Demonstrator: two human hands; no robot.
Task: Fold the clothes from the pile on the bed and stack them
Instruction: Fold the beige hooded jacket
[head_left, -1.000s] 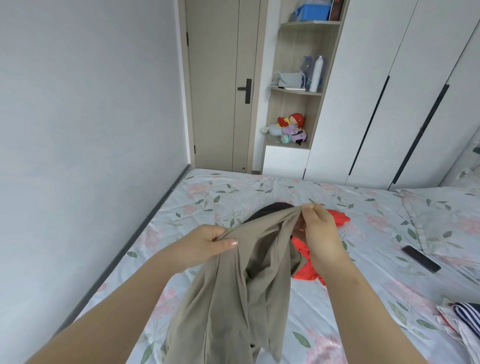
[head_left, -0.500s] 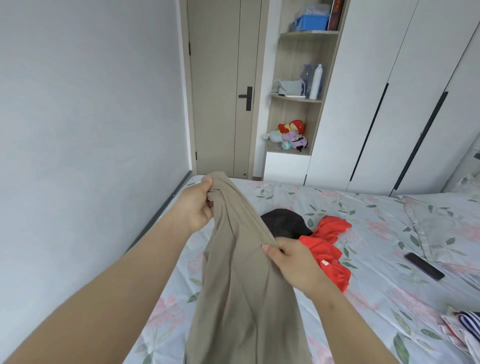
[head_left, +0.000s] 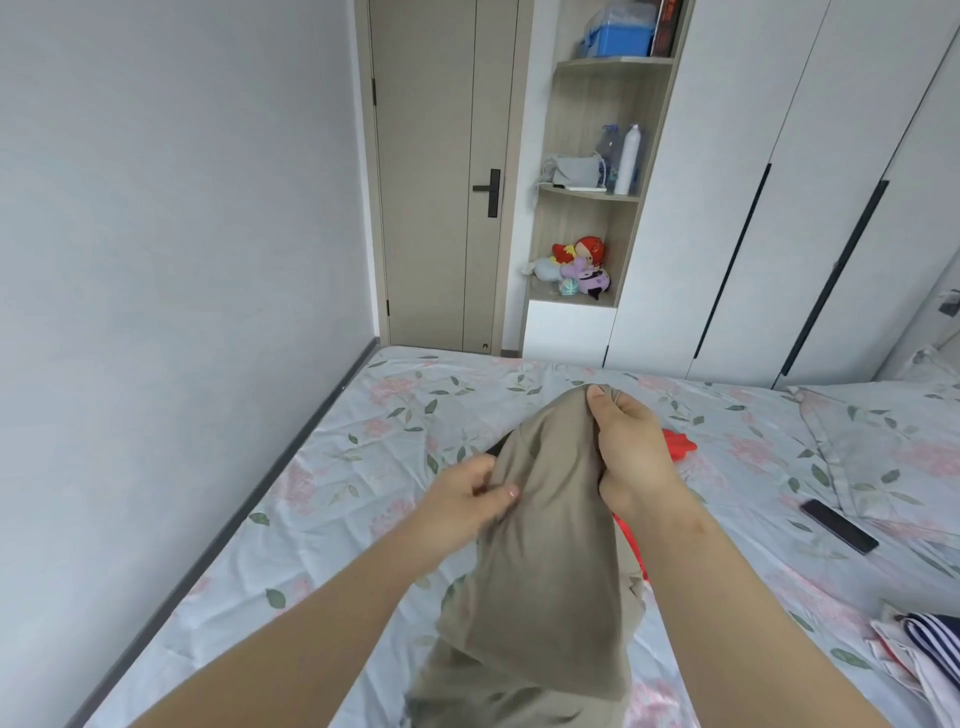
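A khaki garment (head_left: 545, 551) hangs in front of me above the floral bed (head_left: 363, 467). My right hand (head_left: 628, 457) grips its top end, thumb over the bunched cloth. My left hand (head_left: 467, 499) pinches its left edge lower down. Behind the garment lie a red piece of clothing (head_left: 678, 444) and a dark one (head_left: 501, 447), both mostly hidden. Folded clothes with navy stripes (head_left: 930, 644) sit at the bed's right edge near me.
A black phone (head_left: 839, 526) lies on the bed at the right, beside a pillow (head_left: 883, 431). A grey wall runs along the bed's left side. Beyond the bed stand a door (head_left: 441, 182), open shelves (head_left: 587, 197) and white wardrobes (head_left: 805, 182).
My right hand rose from the garment's middle to its top end. My left hand dropped from the top to the garment's left edge.
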